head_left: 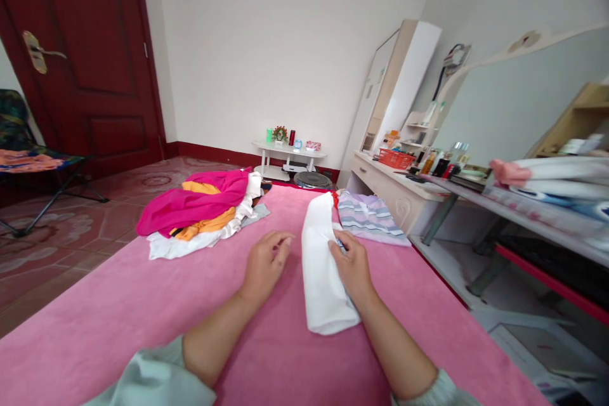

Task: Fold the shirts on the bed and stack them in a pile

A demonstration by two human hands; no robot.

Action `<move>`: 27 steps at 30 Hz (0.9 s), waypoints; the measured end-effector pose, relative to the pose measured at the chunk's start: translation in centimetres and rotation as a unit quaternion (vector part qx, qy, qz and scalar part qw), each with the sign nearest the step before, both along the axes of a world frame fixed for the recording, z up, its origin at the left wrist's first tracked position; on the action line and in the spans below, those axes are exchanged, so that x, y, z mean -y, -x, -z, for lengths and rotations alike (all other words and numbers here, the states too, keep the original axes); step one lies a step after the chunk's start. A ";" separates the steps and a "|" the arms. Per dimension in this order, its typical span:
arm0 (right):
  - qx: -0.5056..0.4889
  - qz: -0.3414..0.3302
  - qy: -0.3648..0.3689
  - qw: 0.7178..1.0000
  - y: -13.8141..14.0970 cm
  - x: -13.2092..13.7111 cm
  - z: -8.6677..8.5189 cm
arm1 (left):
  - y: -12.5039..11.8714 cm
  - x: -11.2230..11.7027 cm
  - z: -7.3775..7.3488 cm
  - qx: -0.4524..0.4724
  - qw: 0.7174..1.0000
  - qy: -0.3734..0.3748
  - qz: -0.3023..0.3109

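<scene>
Head view: folded white cloth (318,279) lies lengthwise just right of centre in the frame, on a pink cover (181,311) that fills the lower part. Right hand (353,266) at the cloth's right edge, thumb and fingers pinching it; a small dark-patterned bit shows beside the fingertips. Left hand (265,266) just left of the cloth, apart from it, fingers loosely curved, released, nothing seen in them. Both forearms enter from the bottom edge, pale green sleeves (157,377) pushed back. Left of centre, a loose heap: magenta garment (174,210) on top, orange cloth (209,226) and white fabric (164,247) beneath. Right of the white cloth, a striped lilac-and-grey garment (368,216) lies flat. Farther right, a pale desk (397,183) carries a red basket (396,158) and bottles (428,163). Upper left, dark red door (95,44).
</scene>
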State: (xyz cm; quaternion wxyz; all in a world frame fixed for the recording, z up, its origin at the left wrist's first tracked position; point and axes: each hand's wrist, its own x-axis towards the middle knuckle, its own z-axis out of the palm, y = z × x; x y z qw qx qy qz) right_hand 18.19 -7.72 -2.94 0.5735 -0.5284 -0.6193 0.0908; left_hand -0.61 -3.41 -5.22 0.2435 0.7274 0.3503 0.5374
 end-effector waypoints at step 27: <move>0.216 0.356 0.264 0.870 -26.6 -14.3 2.5 | -0.8 -3.6 3.5 -0.153 0.973 0.170 0.019</move>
